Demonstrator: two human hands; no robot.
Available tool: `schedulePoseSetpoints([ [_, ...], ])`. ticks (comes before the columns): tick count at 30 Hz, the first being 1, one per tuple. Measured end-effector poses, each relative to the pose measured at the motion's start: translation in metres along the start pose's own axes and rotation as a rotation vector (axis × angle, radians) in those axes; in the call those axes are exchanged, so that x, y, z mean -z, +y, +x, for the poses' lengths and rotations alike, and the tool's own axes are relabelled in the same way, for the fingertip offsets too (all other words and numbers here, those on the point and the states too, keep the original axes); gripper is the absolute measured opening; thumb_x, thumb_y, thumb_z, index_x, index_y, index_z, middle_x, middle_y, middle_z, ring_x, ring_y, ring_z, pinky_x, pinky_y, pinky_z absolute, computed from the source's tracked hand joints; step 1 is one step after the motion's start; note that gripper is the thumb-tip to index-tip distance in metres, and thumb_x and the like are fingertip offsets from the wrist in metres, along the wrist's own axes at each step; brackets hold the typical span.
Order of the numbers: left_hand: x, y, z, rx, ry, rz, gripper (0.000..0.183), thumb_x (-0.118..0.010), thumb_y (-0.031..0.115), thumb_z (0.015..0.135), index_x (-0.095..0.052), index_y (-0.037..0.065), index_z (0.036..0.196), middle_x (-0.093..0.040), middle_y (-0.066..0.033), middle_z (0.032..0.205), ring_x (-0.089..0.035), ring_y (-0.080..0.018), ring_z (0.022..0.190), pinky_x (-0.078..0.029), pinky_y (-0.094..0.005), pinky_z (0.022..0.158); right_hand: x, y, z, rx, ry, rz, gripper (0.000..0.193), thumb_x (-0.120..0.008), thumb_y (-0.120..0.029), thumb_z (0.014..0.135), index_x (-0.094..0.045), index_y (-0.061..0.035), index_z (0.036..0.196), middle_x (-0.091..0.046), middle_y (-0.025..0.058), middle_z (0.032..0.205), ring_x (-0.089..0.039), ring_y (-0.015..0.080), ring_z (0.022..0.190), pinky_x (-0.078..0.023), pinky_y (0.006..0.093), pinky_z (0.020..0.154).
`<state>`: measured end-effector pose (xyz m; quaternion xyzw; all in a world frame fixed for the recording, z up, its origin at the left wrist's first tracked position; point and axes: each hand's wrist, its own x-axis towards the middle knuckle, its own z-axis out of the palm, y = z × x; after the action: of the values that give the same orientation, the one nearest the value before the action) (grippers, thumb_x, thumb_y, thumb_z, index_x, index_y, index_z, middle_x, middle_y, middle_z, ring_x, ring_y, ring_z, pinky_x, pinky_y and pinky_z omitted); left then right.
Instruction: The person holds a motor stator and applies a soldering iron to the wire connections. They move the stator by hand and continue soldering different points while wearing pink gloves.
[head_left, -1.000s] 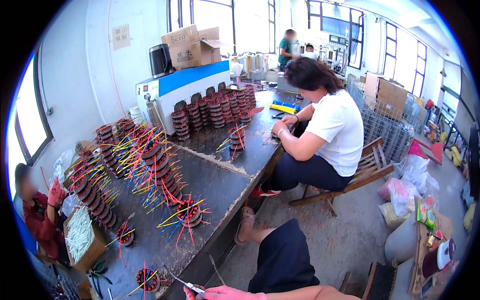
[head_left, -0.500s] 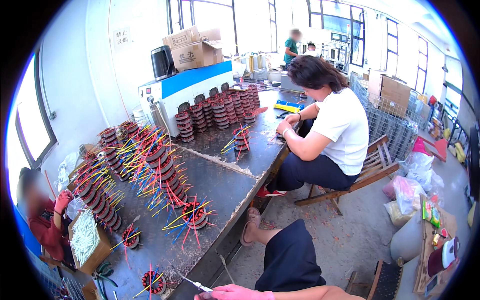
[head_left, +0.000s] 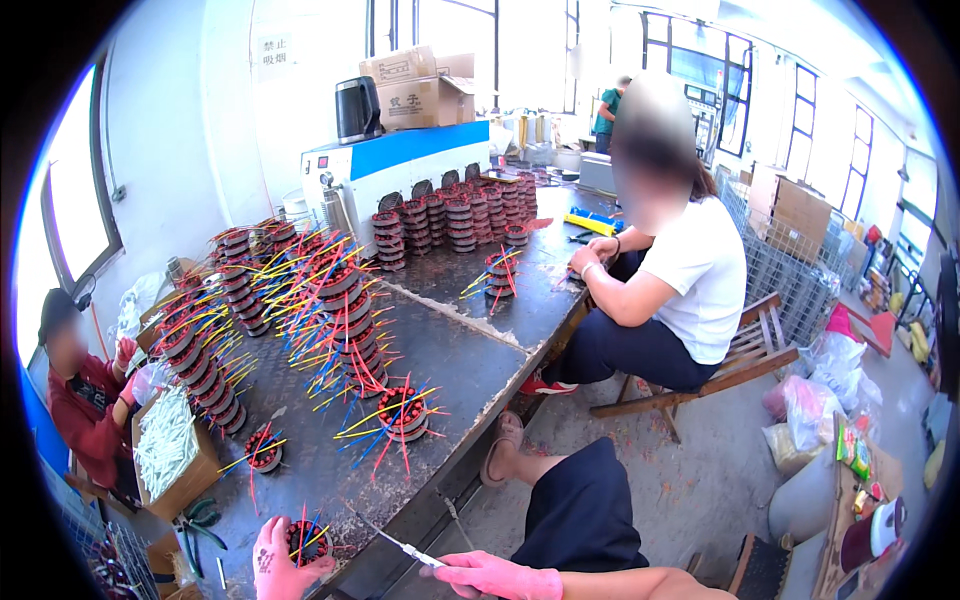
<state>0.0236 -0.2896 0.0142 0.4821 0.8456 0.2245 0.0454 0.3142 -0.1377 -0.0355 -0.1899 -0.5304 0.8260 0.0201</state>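
Note:
In the head view, my left hand (head_left: 280,565), in a pink glove, curves round the near side of a small motor stator (head_left: 310,541) with red windings and blue, yellow and red leads. It lies low on the dark table, near the front edge. My right hand (head_left: 495,574), also pink-gloved, is closed on a slim pointed tool (head_left: 405,546) with a pale handle; its thin tip points left toward the stator. The tool's exact kind is unclear. A single stator (head_left: 264,452) and a short stack of stators (head_left: 404,412) stand farther back.
Tall leaning stacks of wired stators (head_left: 345,320) fill the table's left half. By the left edge are an open box of white tubes (head_left: 175,455) and pliers (head_left: 200,525). A co-worker in a white shirt (head_left: 690,280) sits at right; another in red (head_left: 90,420) sits left.
My left hand has come into view and onto the near stator. My right hand with the tool has shifted right and slightly up. The white-shirted co-worker's head has lifted.

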Motion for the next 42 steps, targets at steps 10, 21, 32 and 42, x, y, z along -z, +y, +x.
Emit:
schedulePoseSetpoints([
  [10,-0.048,-0.042,0.009,0.054,-0.05,0.143,0.123,-0.09,0.051,0.049,-0.037,-0.009,0.141,-0.044,-0.0279,0.141,-0.043,-0.0415,0.13,-0.035,-0.0455,0.11,0.004,0.008,0.005,-0.011,0.059,-0.112,0.042,-0.049,-0.043,0.102,-0.062,-0.0118,0.127,-0.04,-0.0057,0.062,-0.036,0.0059,0.057,-0.028,0.0239,0.053],
  [21,-0.04,-0.043,0.006,0.054,-0.044,0.123,0.119,-0.092,0.044,0.046,-0.039,-0.004,0.141,-0.045,-0.0232,0.138,-0.047,-0.0405,0.125,-0.04,-0.0443,0.105,0.004,0.017,0.019,0.019,-0.01,-0.061,0.038,-0.048,-0.039,0.103,-0.063,-0.009,0.121,-0.039,-0.0058,0.061,-0.035,0.0064,0.057,-0.027,0.0241,0.054],
  [32,-0.044,-0.038,0.007,0.029,-0.031,0.164,0.117,-0.092,0.043,0.046,-0.041,-0.004,0.139,-0.049,-0.0211,0.132,-0.051,-0.0389,0.119,-0.042,-0.0444,0.102,0.006,0.004,0.005,-0.054,0.041,-0.105,0.041,-0.048,-0.043,0.102,-0.062,-0.0108,0.123,-0.054,-0.0031,0.064,-0.042,0.0049,0.058,-0.03,0.0222,0.052],
  [42,-0.01,-0.004,0.01,0.027,-0.062,0.078,0.083,-0.081,0.045,0.057,-0.055,0.001,0.123,-0.059,-0.019,0.113,-0.057,-0.0362,0.107,-0.047,-0.0413,0.091,-0.02,-0.03,-0.006,-0.207,0.098,-0.152,0.038,-0.05,-0.036,0.103,-0.062,-0.0084,0.127,-0.057,-0.0039,0.072,-0.051,0.0037,0.066,-0.037,0.0215,0.058],
])
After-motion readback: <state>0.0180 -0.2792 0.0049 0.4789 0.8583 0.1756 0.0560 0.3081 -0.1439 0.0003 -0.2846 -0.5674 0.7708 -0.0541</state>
